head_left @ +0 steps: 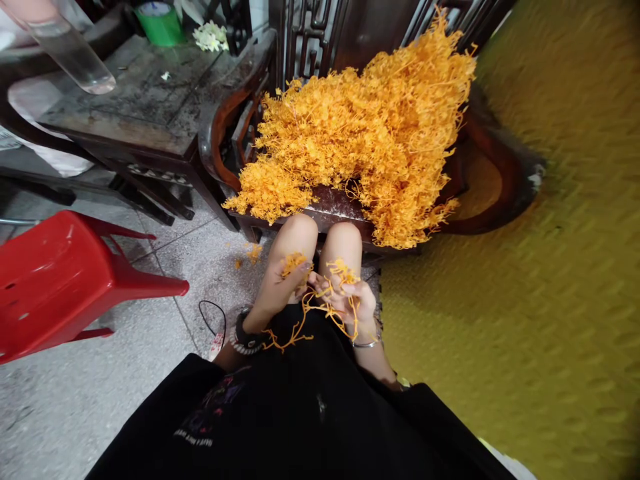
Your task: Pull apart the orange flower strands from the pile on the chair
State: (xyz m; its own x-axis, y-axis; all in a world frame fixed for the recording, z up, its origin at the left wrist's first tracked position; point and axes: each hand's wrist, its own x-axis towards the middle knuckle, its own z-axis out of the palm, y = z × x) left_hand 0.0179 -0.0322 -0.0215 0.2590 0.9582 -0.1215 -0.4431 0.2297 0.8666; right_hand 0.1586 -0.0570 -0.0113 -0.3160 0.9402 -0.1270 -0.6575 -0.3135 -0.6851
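Note:
My left hand (281, 285) is closed around a small clump of orange plastic flower pieces (294, 262) over my knees. My right hand (354, 300) is closed on a tangle of thin orange plastic sprigs (325, 300) whose stems trail down across my black clothing. The two hands almost touch, with the strands running between them. Just beyond my knees, a big heap of the same orange plastic sprigs (370, 127) lies on the seat of a dark wooden chair (330, 203).
A red plastic stool (60, 280) lies tipped on the grey tiled floor at the left. A dark wooden table (135, 100) at the back left holds a green tape roll (160, 23) and white flowers (211, 37). A large yellow textured sheet (540, 280) fills the right side.

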